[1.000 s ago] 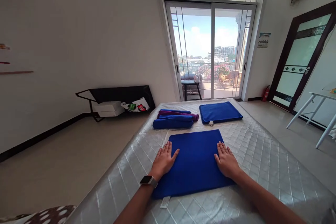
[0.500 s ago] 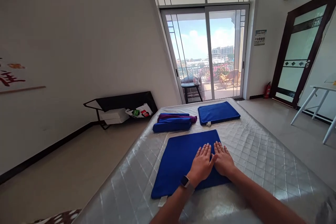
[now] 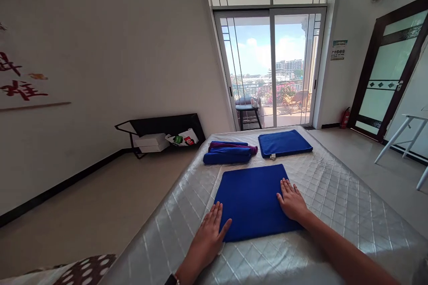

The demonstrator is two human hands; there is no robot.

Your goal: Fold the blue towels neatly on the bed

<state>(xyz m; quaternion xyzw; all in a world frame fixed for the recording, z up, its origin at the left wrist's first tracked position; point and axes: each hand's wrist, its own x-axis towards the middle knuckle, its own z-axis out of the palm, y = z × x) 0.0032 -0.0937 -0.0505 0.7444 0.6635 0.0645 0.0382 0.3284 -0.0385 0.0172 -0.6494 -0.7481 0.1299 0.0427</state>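
A flat, folded blue cloth (image 3: 252, 200) lies on the quilted silver mattress (image 3: 324, 187) in front of me. My left hand (image 3: 209, 234) rests at the cloth's left edge, fingers straight and thumb spread, covering its near left corner. On the right edge lies my right hand (image 3: 292, 199), palm down with fingers stretched and nothing gripped. Beyond it, a second folded blue cloth (image 3: 284, 143) with a small white tag sits toward the mattress's far end. To that one's left are rolled blue and purple cloths (image 3: 229, 155).
A black metal-framed rack (image 3: 160, 129) holding a white box (image 3: 152, 143) and a printed bag (image 3: 183, 138) stands by the left wall. Sliding glass doors (image 3: 272, 71) are ahead. A white-legged table (image 3: 397, 138) and a red fire extinguisher (image 3: 345, 118) are at right.
My left hand has moved from the cloth's middle, beside my right hand, to its left edge. My right hand stays near the right edge. The view has turned slightly left.
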